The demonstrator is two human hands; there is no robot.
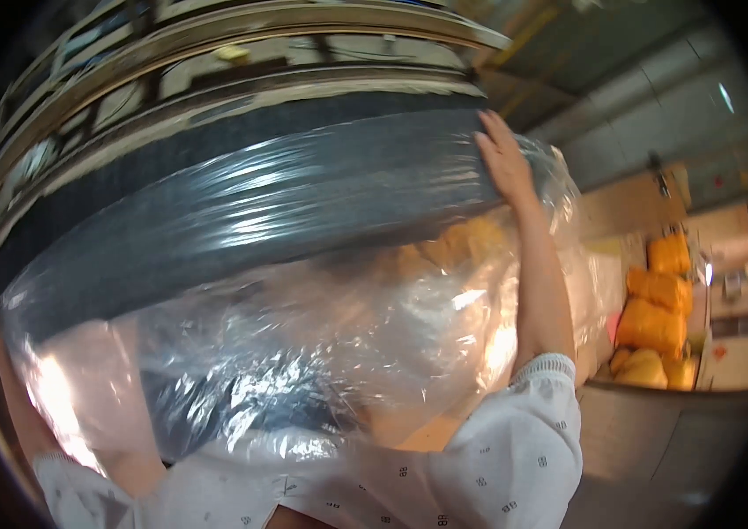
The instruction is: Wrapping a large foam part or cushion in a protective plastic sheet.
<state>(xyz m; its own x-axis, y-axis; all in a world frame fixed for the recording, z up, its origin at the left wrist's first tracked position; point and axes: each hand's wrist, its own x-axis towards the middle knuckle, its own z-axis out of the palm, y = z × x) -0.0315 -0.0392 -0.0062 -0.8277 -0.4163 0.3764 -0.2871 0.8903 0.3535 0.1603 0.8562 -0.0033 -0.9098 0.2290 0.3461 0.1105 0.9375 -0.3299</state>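
Head view: a large dark roll (pixel 241 203) in a clear plastic bag (pixel 303 353) fills the frame, its long axis running left to right, tilted. The right hand (pixel 506 159) lies flat on the roll's right end, fingers (pixel 490 132) extended. The left hand is hidden behind the bag; its grip cannot be told.

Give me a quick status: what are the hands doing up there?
Right hand flat on clear plastic bag, raised high. Left hand hidden behind the bag. Dark roll under the plastic. Bag blocks most of the view.
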